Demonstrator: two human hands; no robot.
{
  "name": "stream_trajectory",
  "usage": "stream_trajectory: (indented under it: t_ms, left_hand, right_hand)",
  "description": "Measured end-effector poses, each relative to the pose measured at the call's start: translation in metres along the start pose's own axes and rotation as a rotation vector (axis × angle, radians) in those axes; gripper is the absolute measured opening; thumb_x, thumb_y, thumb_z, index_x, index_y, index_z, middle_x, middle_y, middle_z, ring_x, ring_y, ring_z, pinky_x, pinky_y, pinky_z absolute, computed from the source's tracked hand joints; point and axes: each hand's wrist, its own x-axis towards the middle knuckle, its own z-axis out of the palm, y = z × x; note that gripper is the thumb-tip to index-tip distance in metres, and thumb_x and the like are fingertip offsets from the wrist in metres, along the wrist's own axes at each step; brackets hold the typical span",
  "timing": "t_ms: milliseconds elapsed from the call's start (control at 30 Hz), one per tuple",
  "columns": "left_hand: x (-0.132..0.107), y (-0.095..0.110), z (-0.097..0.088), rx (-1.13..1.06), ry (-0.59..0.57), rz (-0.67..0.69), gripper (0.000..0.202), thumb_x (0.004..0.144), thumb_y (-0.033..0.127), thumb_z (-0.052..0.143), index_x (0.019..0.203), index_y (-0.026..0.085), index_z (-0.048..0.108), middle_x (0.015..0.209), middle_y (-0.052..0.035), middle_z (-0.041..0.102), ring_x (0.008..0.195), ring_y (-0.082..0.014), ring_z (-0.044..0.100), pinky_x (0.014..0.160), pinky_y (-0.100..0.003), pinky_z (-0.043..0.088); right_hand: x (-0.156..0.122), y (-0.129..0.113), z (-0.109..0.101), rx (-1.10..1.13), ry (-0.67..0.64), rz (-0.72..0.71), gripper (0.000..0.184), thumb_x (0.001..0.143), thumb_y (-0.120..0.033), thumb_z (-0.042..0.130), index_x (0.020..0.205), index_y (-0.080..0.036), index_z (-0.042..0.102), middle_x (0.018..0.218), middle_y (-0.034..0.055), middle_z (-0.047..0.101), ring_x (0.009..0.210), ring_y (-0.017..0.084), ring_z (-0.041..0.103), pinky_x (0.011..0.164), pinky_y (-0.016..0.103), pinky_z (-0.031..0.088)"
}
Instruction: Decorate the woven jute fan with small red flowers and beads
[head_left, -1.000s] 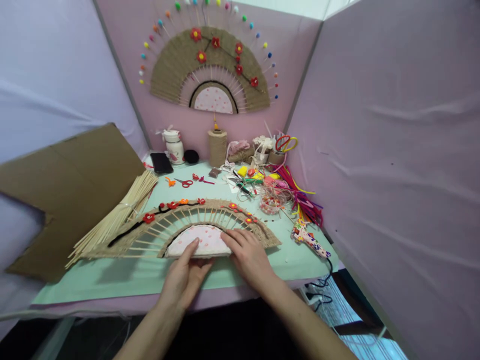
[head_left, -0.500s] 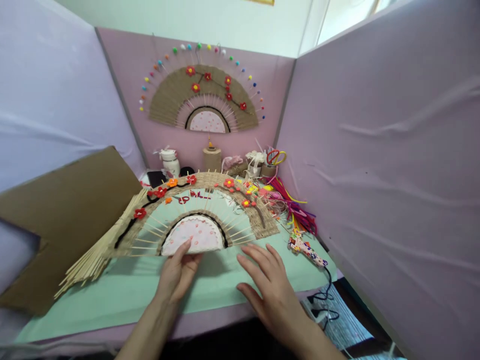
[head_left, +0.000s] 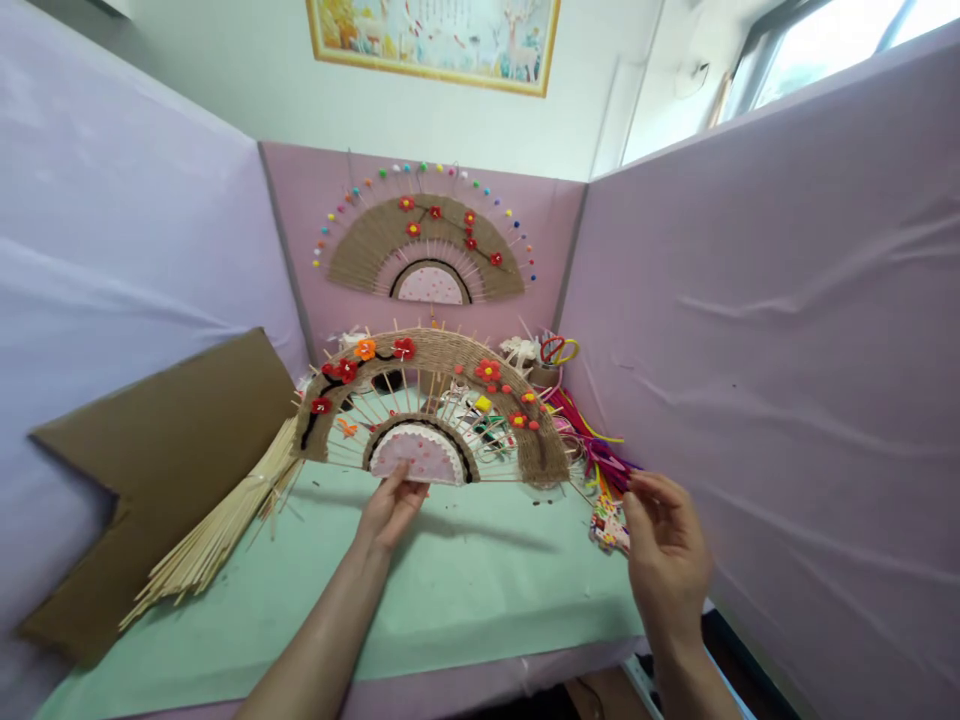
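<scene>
My left hand (head_left: 391, 508) grips the pink semicircular base of a handmade fan (head_left: 431, 405) and holds it upright above the green mat (head_left: 420, 590). The fan is wound with brown twine, has wooden stick ribs, a black stem and red and orange flowers. My right hand (head_left: 664, 545) hovers off to the right near the table's edge, fingers loosely curled with nothing in them that I can see. A colourful patterned glue gun (head_left: 609, 528) lies just left of it.
A similar fan with coloured pins (head_left: 427, 250) hangs on the pink back wall. A bundle of wooden sticks (head_left: 217, 525) and a brown cardboard sheet (head_left: 150, 460) lie at left. Pipe cleaners (head_left: 600, 450), scissors and small supplies crowd the back right corner.
My left hand has lifted the fan from lying flat on the mat to standing upright. My right hand let go of it and moved off to the right.
</scene>
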Motion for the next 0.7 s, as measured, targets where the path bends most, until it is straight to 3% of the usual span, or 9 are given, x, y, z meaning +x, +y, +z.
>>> stream_trajectory:
  t_ms: [133, 267, 433, 567, 700]
  left_hand:
    - [0.01, 0.006, -0.002, 0.028, 0.003, -0.021, 0.034, 0.094, 0.001, 0.041, 0.117, 0.017, 0.062, 0.086, -0.0064, 0.076, 0.079, -0.0141, 0.073, 0.093, -0.033, 0.055]
    - [0.015, 0.021, -0.005, 0.05, -0.023, -0.024, 0.037, 0.095, 0.004, 0.04, 0.12, 0.022, 0.061, 0.093, -0.0048, 0.077, 0.086, -0.0129, 0.073, 0.104, -0.036, 0.049]
    - [0.022, 0.044, -0.01, 0.045, -0.056, -0.01, 0.041, 0.096, 0.007, 0.04, 0.127, 0.026, 0.059, 0.097, -0.0044, 0.077, 0.092, -0.0117, 0.073, 0.111, -0.035, 0.04]
    - [0.025, 0.054, -0.018, -0.012, -0.069, 0.014, 0.045, 0.095, 0.007, 0.04, 0.133, 0.028, 0.054, 0.105, -0.0061, 0.077, 0.098, -0.0143, 0.072, 0.111, -0.038, 0.04]
    - [0.029, 0.056, -0.021, -0.013, -0.085, 0.009, 0.043, 0.098, 0.013, 0.035, 0.133, 0.027, 0.054, 0.108, -0.0038, 0.076, 0.099, -0.014, 0.072, 0.109, -0.035, 0.041]
  right_hand:
    - [0.013, 0.005, 0.004, 0.01, -0.037, 0.071, 0.024, 0.084, -0.036, 0.064, 0.102, -0.019, 0.063, 0.102, 0.0066, 0.062, 0.096, 0.018, 0.061, 0.092, 0.04, 0.049]
    - [0.028, 0.015, 0.008, -0.04, -0.1, 0.07, 0.023, 0.085, -0.038, 0.062, 0.097, -0.019, 0.064, 0.099, 0.0063, 0.065, 0.093, 0.018, 0.062, 0.09, 0.039, 0.05]
    - [0.045, 0.02, 0.013, -0.08, -0.362, 0.107, 0.03, 0.085, -0.041, 0.061, 0.104, -0.019, 0.063, 0.098, 0.0069, 0.069, 0.09, 0.018, 0.065, 0.084, 0.035, 0.053]
    - [0.059, 0.021, 0.02, -0.388, -0.609, -0.04, 0.03, 0.092, -0.037, 0.05, 0.11, -0.017, 0.064, 0.109, 0.01, 0.07, 0.095, 0.019, 0.065, 0.085, 0.032, 0.051]
    - [0.085, 0.044, 0.034, -0.588, -0.751, -0.046, 0.023, 0.092, -0.026, 0.049, 0.098, -0.016, 0.069, 0.101, 0.0089, 0.073, 0.091, 0.018, 0.066, 0.085, 0.03, 0.048]
